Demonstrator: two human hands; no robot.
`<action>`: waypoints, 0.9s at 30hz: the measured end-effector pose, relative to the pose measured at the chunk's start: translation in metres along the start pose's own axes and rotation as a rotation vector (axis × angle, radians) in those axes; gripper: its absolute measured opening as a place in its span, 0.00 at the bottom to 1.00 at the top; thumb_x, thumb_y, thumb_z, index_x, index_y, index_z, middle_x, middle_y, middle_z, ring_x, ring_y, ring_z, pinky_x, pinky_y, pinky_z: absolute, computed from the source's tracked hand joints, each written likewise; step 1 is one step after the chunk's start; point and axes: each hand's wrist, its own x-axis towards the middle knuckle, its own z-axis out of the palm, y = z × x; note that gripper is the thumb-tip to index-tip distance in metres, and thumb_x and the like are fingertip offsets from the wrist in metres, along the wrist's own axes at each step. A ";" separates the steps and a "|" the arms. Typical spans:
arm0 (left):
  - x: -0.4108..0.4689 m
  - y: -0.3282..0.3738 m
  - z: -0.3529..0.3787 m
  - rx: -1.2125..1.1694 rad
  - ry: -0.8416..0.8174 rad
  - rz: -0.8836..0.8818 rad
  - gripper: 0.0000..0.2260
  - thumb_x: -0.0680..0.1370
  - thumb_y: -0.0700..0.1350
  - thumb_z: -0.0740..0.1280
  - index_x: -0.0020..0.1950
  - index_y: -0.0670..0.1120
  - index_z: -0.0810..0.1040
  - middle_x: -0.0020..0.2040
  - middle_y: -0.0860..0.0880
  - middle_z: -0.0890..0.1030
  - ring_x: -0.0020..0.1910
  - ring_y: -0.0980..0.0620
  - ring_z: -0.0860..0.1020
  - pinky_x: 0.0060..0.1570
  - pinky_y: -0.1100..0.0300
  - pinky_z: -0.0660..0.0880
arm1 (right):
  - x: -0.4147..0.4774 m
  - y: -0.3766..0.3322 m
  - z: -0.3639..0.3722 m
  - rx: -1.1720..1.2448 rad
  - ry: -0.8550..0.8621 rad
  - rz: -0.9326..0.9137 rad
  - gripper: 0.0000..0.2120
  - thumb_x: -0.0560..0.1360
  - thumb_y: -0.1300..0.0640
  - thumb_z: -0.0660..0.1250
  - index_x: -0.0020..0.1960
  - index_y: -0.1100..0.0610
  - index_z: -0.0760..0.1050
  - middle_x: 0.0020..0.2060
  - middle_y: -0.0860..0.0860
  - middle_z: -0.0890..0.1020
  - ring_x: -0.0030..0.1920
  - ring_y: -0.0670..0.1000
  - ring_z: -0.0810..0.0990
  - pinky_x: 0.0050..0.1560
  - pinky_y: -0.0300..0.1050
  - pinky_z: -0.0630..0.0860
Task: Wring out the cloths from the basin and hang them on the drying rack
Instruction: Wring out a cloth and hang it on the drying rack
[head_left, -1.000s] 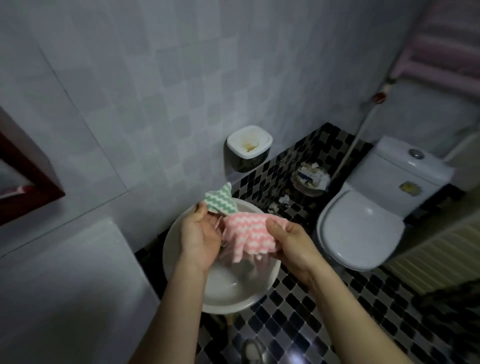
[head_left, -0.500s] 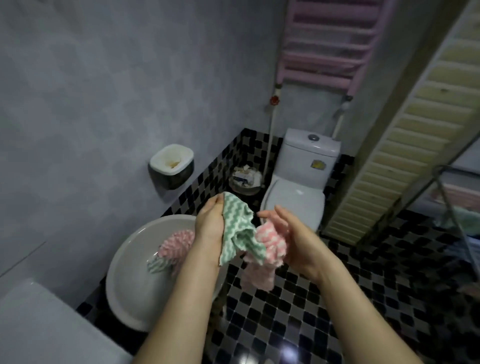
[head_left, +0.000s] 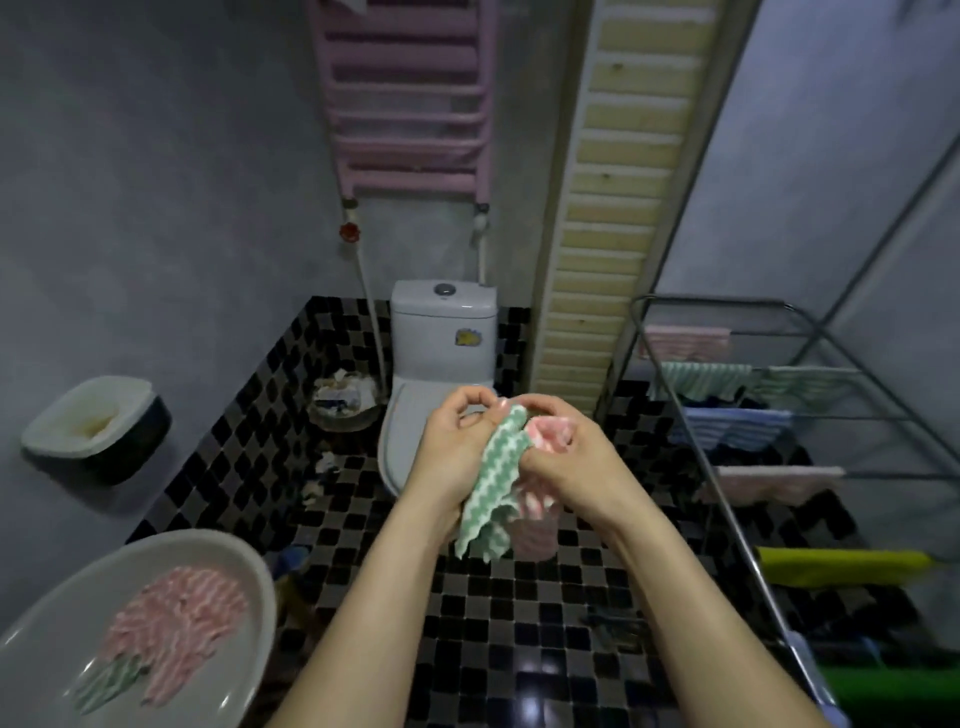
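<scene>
Two cloths in my hands over floor tiles, between basin lower left and drying rack right. Left hand fingers pinch green cloth, long axis near vertical, free end pointing down. Right hand clenched on bunched pink cloth. Versus half-second ago: view swung right, rack now fully in sight.

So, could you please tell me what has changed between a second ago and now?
The left hand and right hand have carried the green cloth and pink cloth rightward, off the basin and out over the floor toward the drying rack, which came into view as the head turned. Unchanged: the left hand grips the green cloth, the right the pink; other cloths lie in the basin.
</scene>
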 end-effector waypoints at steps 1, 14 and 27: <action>0.001 -0.002 0.001 0.012 -0.015 0.010 0.06 0.79 0.42 0.67 0.43 0.46 0.74 0.34 0.46 0.81 0.32 0.51 0.79 0.31 0.60 0.76 | -0.001 -0.002 0.000 -0.015 0.016 -0.010 0.12 0.73 0.67 0.69 0.55 0.57 0.79 0.40 0.53 0.85 0.35 0.46 0.83 0.33 0.36 0.76; 0.079 -0.017 0.159 0.796 -0.540 0.184 0.11 0.67 0.51 0.79 0.44 0.50 0.81 0.38 0.57 0.82 0.37 0.60 0.77 0.43 0.61 0.75 | 0.012 0.025 -0.206 -0.272 0.162 0.084 0.12 0.67 0.63 0.71 0.29 0.58 0.70 0.26 0.52 0.72 0.29 0.48 0.71 0.30 0.41 0.64; 0.192 -0.008 0.203 0.760 -0.692 0.292 0.12 0.81 0.45 0.63 0.39 0.47 0.79 0.31 0.60 0.75 0.32 0.62 0.71 0.37 0.65 0.68 | 0.075 0.021 -0.285 -0.580 0.307 0.147 0.15 0.65 0.64 0.68 0.27 0.56 0.64 0.23 0.49 0.66 0.25 0.46 0.64 0.29 0.40 0.62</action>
